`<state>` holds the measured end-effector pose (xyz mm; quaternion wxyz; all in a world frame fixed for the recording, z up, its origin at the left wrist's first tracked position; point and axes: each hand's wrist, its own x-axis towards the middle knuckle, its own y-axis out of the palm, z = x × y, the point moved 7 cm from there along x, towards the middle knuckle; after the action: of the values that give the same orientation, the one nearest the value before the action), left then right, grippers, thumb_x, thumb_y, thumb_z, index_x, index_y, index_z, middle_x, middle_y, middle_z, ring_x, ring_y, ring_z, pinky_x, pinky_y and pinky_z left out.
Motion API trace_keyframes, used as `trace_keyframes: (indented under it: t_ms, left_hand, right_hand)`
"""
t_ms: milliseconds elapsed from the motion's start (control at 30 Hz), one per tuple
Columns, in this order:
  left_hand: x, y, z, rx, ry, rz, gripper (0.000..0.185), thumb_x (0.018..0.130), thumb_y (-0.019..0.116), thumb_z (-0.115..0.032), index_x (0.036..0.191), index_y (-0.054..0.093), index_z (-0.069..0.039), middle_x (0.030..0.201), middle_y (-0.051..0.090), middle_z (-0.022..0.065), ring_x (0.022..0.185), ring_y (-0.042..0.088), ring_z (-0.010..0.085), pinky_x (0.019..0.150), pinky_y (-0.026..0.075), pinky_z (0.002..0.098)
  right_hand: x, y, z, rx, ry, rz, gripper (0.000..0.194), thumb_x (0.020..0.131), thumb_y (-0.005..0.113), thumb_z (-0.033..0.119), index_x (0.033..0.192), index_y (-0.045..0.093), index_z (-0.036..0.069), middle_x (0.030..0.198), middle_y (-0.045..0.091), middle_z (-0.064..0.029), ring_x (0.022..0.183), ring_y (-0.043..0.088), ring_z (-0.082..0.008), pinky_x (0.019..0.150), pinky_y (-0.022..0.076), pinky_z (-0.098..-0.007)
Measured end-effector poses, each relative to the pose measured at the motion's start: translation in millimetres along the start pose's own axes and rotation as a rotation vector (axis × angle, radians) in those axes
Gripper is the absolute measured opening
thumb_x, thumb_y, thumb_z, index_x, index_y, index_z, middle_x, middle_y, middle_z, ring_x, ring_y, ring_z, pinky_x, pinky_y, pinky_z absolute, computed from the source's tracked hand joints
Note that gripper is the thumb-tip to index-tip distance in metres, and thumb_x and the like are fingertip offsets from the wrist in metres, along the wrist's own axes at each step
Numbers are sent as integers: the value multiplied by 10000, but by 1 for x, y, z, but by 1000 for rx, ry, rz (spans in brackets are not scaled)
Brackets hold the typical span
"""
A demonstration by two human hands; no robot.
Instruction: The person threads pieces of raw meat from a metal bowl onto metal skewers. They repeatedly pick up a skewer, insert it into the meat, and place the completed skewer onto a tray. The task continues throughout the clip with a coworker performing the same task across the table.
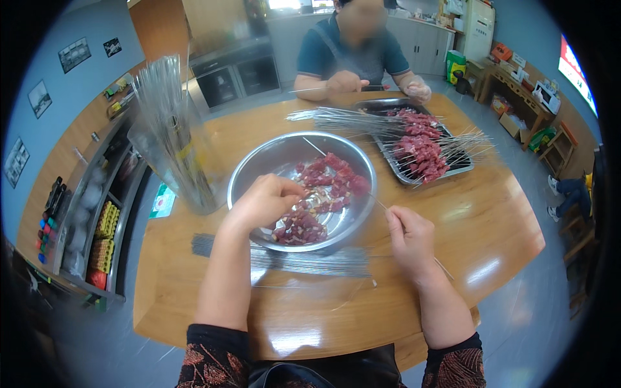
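My right hand (411, 237) grips a thin metal skewer (379, 201) at the right rim of the bowl. Raw red meat pieces (342, 167) are threaded along it, and its bare far end reaches over the bowl. Inside the steel bowl (234, 186) lie loose chunks of raw meat (300, 228) with small pale bits among them. My left hand (264, 200) is over the bowl's left side, thumb and fingers drawn together by the meat; whether a piece is between them is hidden. Bare metal skewers (310, 262) lie in a flat bundle before the bowl, partly behind my left forearm.
A dark tray (465, 166) with several loaded meat skewers (422, 145) sits back right. Upright skewers (162, 97) fill a clear container (150, 150) at the left. Across the wooden table (485, 218), another person (359, 63) holds a skewer; one of their hands is in a clear glove.
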<state>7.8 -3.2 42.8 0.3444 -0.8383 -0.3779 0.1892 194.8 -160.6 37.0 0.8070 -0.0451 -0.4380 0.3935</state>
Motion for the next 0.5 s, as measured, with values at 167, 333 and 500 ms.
trace_keyframes:
  t_ms: [167, 333, 500]
  left_hand:
    - [25, 19, 8, 325, -45, 230, 215, 752, 616, -97, 946, 669, -21, 822, 656, 162, 758, 627, 246, 693, 481, 333]
    - [35, 66, 11, 668, 88, 397, 197, 718, 602, -56, 899, 676, -48, 890, 645, 177, 853, 612, 322, 762, 484, 377]
    - [37, 55, 8, 492, 85, 268, 154, 729, 623, -69, 865, 690, -47, 758, 643, 163, 712, 617, 264, 664, 486, 346]
  right_hand:
    - [-1, 1, 0, -18, -42, 1, 41, 801, 609, 50, 825, 616, 17, 706, 605, -149, 603, 590, -294, 534, 460, -343]
    - [-1, 2, 1, -25, -81, -2, 38, 794, 613, 51, 816, 614, 20, 702, 605, -145, 601, 590, -295, 526, 460, -346]
    - [-3, 3, 3, -3, -95, 12, 48, 792, 616, 62, 818, 617, 22, 715, 612, -138, 609, 596, -288, 530, 466, -341]
